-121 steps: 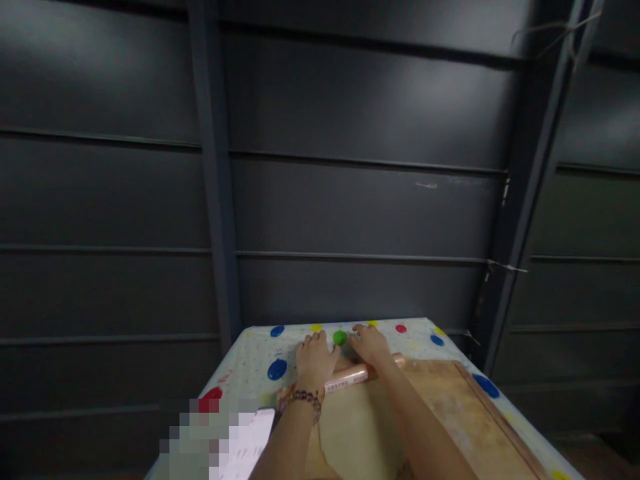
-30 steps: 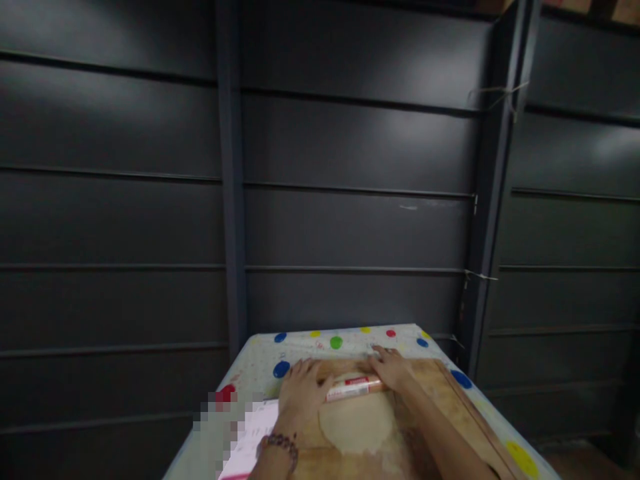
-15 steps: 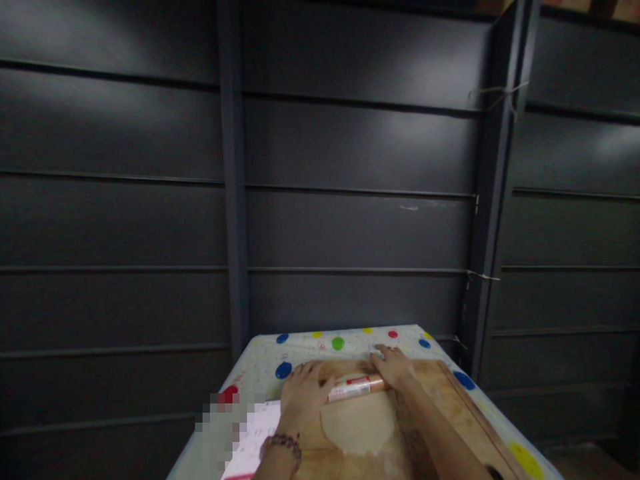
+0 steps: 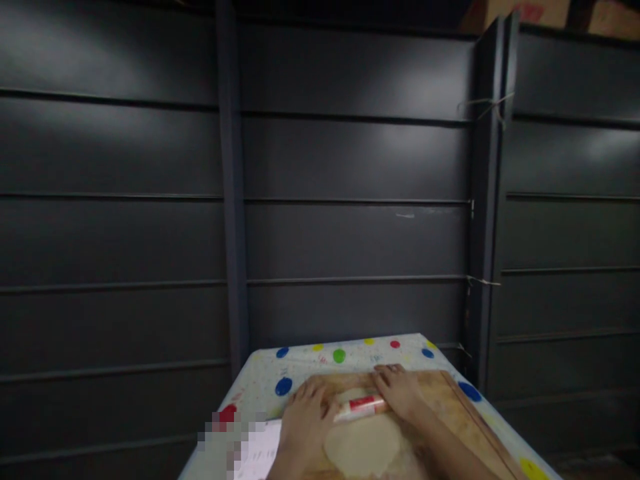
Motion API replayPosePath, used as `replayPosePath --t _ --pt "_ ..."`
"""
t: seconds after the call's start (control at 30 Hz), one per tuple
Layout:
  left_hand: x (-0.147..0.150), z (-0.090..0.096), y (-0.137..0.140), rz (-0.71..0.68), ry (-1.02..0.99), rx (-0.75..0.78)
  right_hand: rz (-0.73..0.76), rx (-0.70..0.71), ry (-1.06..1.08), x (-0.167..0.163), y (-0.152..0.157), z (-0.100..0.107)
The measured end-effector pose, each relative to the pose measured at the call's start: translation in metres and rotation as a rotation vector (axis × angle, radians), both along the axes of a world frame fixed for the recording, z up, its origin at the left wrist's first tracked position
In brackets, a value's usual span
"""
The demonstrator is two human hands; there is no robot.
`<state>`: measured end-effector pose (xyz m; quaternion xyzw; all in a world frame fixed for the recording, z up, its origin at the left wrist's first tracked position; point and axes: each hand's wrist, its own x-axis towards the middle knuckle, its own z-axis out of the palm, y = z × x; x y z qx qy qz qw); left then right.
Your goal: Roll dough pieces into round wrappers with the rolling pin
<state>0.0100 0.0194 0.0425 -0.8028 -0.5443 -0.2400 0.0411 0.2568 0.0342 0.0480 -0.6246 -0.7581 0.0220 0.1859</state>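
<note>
A wooden rolling pin [image 4: 361, 407] with a red-and-white label lies across a flat, rounded sheet of dough [image 4: 363, 445]. My left hand [image 4: 309, 417] rests over the pin's left end, fingers pointing away from me. Over the right end lies my right hand [image 4: 400, 392], its fingers bent across the pin. Both palms hide the ends of the pin. Some dough shows beyond the pin's far side, with most of it on the near side. Beneath everything is a wooden board [image 4: 453, 407].
A white tablecloth with coloured dots [image 4: 345, 353] covers the table under the board. Left of my left hand lies a printed sheet [image 4: 257, 453], partly pixelated. A dark panelled wall [image 4: 355, 240] stands behind the table, with cardboard boxes [image 4: 530, 13] at upper right.
The rolling pin and both hands have come slightly nearer to me over the dough, and more of the red label shows. My view has tilted up a little.
</note>
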Motion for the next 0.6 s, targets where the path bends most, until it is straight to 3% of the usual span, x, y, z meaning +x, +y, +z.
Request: replayPosePath --t 0.3,0.6 --pt "0.001 0.011 -0.045 -0.029 0.151 -0.156 -0.001 0.095 0.08 0.015 -0.045 -0.016" --pt "0.0 0.014 -0.043 -0.15 0.077 -0.115 0.01 0.069 0.089 0.055 -0.05 -0.021"
